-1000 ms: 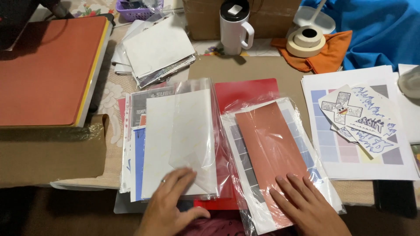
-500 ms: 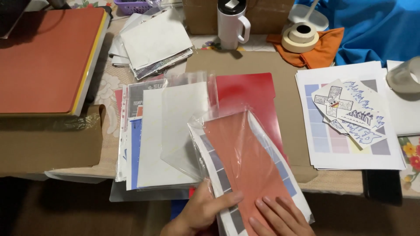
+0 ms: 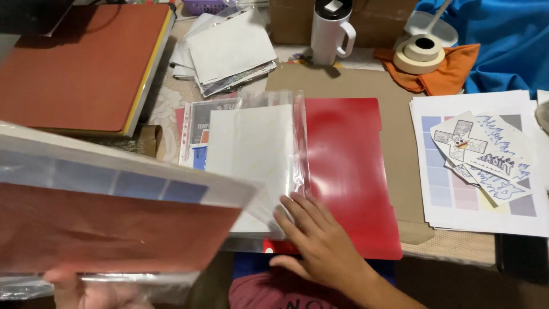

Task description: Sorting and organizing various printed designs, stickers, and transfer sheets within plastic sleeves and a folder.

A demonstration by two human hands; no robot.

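Clear plastic sleeve (image 3: 108, 223) w/ a rust-red sheet and a colour-swatch page inside fills the lower left, lifted off the desk and tilted close to the camera, blurred. Left hand (image 3: 74, 289) grips it from below at the bottom edge; only a thumb or fingertip shows, so can't tell how far the fingers curl, but they pinch the sleeve. Judging by look: light, floppy, slick film, prob. sags unless held at an edge w/ the stiffer paper behind; contents could slide out the open side. Centre: a stack of more sleeved white pages (image 3: 251, 166) lying flat on a red folder (image 3: 349, 171). Right hand (image 3: 320, 243) rests palm-down, fingers spread and nearly flat, tips on the stack's lower right corner and the folder, gripping nothing, wrist coming in from the bottom edge. Far right: printed swatch sheets (image 3: 474, 183) w/ sticker cutouts on top.
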